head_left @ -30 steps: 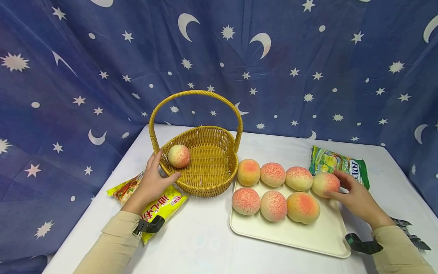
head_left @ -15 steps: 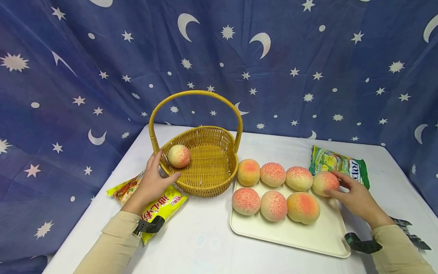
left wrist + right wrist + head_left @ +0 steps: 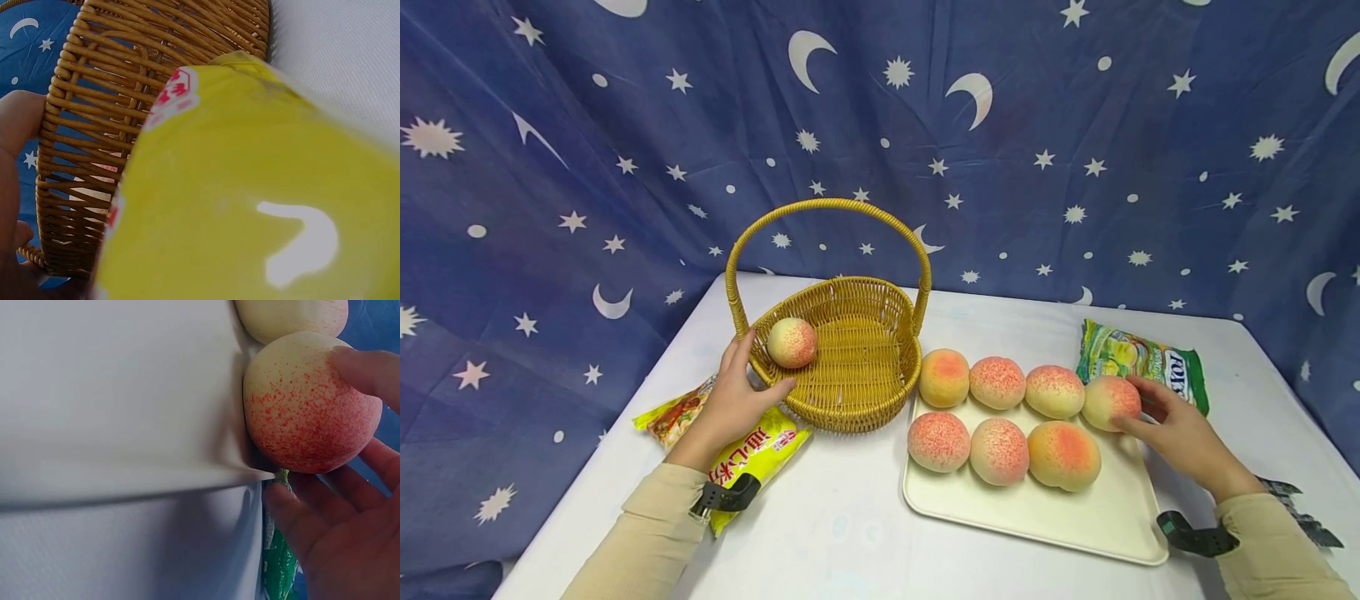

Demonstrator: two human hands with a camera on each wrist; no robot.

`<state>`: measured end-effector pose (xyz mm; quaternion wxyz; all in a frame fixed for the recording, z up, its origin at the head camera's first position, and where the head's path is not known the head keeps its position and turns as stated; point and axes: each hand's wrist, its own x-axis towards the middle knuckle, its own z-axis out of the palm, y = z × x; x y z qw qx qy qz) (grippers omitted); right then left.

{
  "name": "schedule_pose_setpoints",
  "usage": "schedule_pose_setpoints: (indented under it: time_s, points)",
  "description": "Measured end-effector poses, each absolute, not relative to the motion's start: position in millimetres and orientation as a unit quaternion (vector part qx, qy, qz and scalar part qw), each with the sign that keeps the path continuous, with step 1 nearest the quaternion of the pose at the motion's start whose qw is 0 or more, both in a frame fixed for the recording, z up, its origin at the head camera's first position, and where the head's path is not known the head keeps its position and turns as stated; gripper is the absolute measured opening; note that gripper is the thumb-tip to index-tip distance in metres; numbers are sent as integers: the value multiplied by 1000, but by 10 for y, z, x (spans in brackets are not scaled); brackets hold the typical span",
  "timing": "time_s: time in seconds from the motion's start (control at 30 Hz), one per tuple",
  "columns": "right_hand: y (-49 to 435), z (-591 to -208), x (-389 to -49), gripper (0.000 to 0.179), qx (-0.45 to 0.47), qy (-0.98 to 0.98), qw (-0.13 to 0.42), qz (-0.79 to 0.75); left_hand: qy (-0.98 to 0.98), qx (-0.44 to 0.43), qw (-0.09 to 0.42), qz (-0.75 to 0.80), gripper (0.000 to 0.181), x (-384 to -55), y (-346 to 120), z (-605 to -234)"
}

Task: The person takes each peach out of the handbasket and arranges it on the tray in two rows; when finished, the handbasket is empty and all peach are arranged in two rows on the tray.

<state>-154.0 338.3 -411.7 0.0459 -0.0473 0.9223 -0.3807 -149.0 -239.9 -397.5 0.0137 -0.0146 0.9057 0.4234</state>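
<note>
In the head view my right hand (image 3: 1187, 437) grips a speckled peach (image 3: 1108, 404) at the right end of the back row on the cream tray (image 3: 1037, 521). Seen from the right wrist, the thumb (image 3: 365, 369) presses on one side of that peach, and the other fingers curl round the opposite side. My left hand (image 3: 733, 408) holds the left rim of a wicker basket (image 3: 857, 408), thumb along the front and fingers by the handle's foot. One peach (image 3: 792, 342) lies inside the basket. A yellow pasta bag (image 3: 250, 181) hides much of the basket in the left wrist view.
Several other peaches (image 3: 1063, 456) stand in two rows on the tray. Under my left forearm lies the yellow bag, and a green snack bag (image 3: 1172, 367) is behind the tray's right corner. The tall basket handle (image 3: 827, 202) arches upward. A starry blue curtain (image 3: 1037, 167) hangs behind the table.
The right hand and the peach in it have shifted very slightly to the left. The left hand and the basket have stayed in place.
</note>
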Motion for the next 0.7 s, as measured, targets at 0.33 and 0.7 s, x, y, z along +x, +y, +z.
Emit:
schedule_pose_setpoints:
  time_s: [0.33, 0.7]
  points:
    - [3371, -4108, -1526, 88, -37, 922, 53, -381, 907, -14, 10, 422, 109, -1488, -2398, -3971]
    - [3372, -4013, -1488, 88, -35, 931, 37, -361, 904, -13, 10, 426, 110, -1489, -2407, -3989]
